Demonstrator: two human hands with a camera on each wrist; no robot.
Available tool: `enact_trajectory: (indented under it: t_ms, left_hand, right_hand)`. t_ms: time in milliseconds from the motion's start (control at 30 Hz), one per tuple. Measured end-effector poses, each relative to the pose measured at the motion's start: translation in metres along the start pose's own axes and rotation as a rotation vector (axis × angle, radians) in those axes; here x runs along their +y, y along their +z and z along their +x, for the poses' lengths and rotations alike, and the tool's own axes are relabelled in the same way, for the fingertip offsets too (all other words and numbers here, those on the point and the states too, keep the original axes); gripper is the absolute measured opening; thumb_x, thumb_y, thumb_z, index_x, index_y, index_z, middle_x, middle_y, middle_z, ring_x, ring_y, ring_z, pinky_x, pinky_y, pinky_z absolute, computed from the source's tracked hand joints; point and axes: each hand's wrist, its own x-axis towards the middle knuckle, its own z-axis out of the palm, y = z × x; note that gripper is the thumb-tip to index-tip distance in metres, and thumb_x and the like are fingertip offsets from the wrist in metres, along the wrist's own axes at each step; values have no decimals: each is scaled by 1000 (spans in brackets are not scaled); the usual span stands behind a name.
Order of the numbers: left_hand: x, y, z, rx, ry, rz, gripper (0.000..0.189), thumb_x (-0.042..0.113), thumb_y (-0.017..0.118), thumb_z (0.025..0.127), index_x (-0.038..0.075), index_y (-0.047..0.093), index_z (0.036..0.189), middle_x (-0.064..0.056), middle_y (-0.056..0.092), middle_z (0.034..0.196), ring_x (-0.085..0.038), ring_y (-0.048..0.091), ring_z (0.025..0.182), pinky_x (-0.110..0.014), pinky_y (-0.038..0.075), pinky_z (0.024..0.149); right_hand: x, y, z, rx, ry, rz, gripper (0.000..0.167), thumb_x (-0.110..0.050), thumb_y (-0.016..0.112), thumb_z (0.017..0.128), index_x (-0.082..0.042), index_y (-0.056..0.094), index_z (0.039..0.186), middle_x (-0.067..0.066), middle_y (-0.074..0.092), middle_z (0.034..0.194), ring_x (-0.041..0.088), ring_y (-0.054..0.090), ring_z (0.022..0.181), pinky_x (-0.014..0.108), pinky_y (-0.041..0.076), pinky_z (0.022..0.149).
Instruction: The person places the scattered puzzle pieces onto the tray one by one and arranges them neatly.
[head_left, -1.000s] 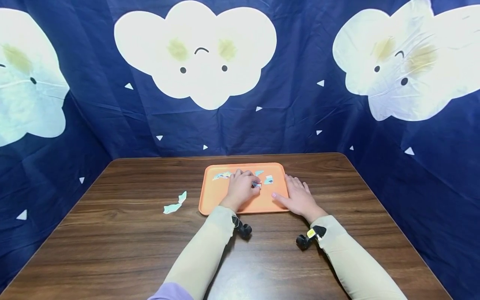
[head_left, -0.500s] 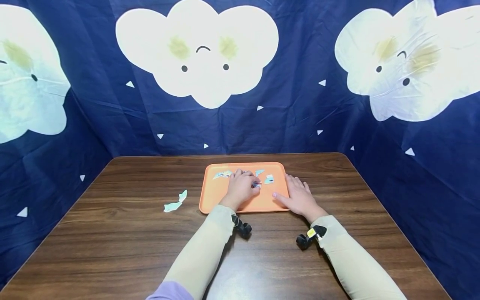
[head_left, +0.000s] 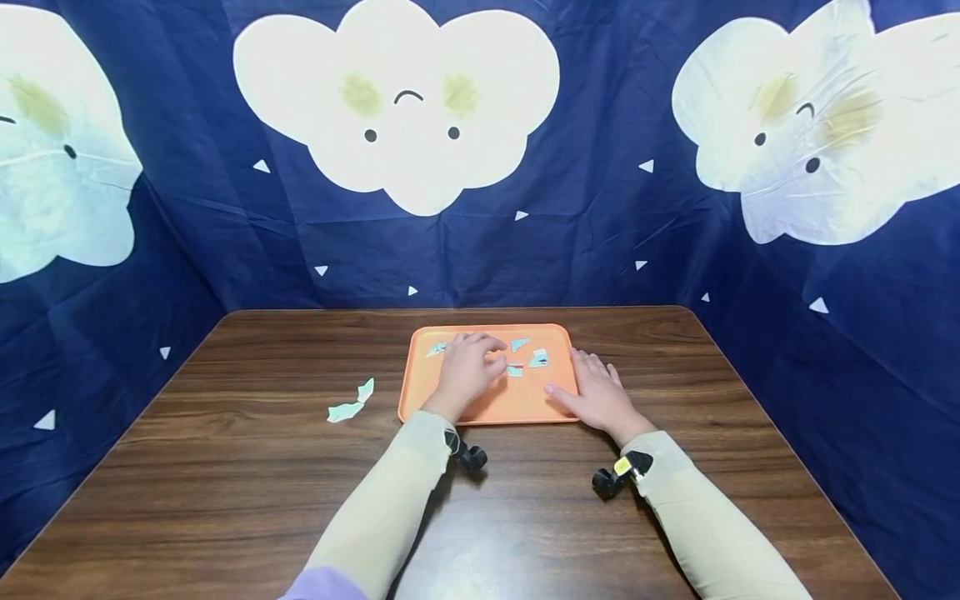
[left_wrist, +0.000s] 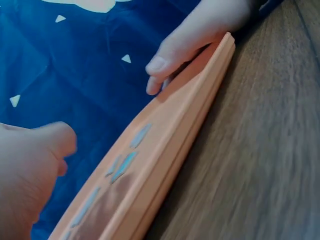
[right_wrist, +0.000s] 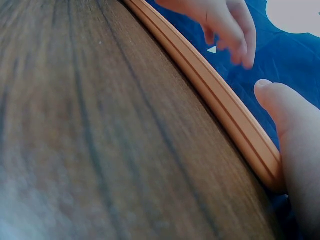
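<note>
My left hand (head_left: 467,371) hovers over the orange tray (head_left: 491,404), its fingers loosely bent with nothing visible between them. Just right of its fingertips lies a pale blue paper piece (head_left: 514,371) with a red mark. Farther right on the tray are a pale blue and dark-marked piece (head_left: 539,358) and a narrow pale piece (head_left: 519,343). More paper (head_left: 437,350) shows at the tray's left, partly hidden behind the left hand. My right hand (head_left: 600,396) rests along the tray's right edge, fingers stretched and thumb (right_wrist: 287,112) over the tray.
Two pale green paper pieces, a longer one (head_left: 346,412) and a smaller one (head_left: 365,390), lie on the wooden table (head_left: 225,467) left of the tray. A dark blue curtain (head_left: 450,258) with white clouds hangs behind the table and at both sides.
My left hand has let go of the red-marked paper piece, lifted slightly and drawn left, leaving that piece on the tray. The right hand has stayed in place.
</note>
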Motion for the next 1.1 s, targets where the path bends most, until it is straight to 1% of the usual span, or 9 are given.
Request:
enact_trajectory:
  t_ms: [133,267,400,567,700,867,967,1033,1100]
  left_hand:
    - [-12,-15,-9,82,-19,-59,24,29,68,90,21,75,110,3,69,112,-25,54,102,-45,41,88]
    - [-30,-29,-19,167,-14,-75,24,27,66,88,17,76,108,0,70,106,-26,55,102,-46,41,90]
    - [-51,-40,-32,243,-1,-63,23,25,66,87,14,76,105,-3,69,102,-29,55,101,-48,39,89]
    - [-79,-53,-52,284,-9,-22,24,26,67,84,12,75,103,-4,68,98,-30,53,97,-50,38,86]
    - [-97,-68,-67,283,-12,27,24,26,70,83,13,75,102,-4,67,100,-31,53,97,-51,38,85]
    - [-119,-86,-89,247,-22,67,27,28,74,82,13,74,105,-4,67,102,-31,53,99,-52,36,86]
    - [-133,-97,-103,227,-40,96,31,30,75,82,13,72,108,-5,67,104,-32,52,100,-53,35,86]
    - [-143,-104,-112,203,-55,122,34,31,75,81,13,71,110,-6,67,106,-33,52,99,-53,35,85]
    - [-152,-111,-120,159,-79,142,38,32,76,81,13,70,113,-8,67,110,-35,51,100,-54,34,85]
  right_hand:
    - [1,0,-1,-1,0,10,103,-71,48,93,1,18,160,23,26,163,42,19,151,64,9,118]
    - [0,-1,-1,4,-7,16,103,-71,48,93,1,17,160,22,25,163,42,19,151,64,9,118]
    - [-1,-2,-1,6,-12,15,103,-71,48,93,1,18,160,23,26,163,43,20,151,64,10,118]
    - [-2,-2,-1,-9,-6,14,102,-70,48,94,2,17,160,23,25,163,43,19,151,64,10,118]
    - [-2,-2,-1,-9,-1,14,101,-69,49,94,2,17,160,23,25,163,43,19,151,65,9,117]
    - [1,0,-1,-9,0,8,102,-70,48,94,2,17,159,23,25,163,43,20,151,65,10,117]
    - [1,0,-1,-9,1,10,103,-72,48,93,1,17,160,22,25,163,42,19,151,64,9,118]
    - [1,0,-1,-8,-1,10,103,-72,47,93,1,17,160,22,25,163,42,19,151,64,9,118]
    - [1,0,-1,-10,-1,12,103,-71,48,93,1,17,160,23,25,163,42,19,151,64,9,118]
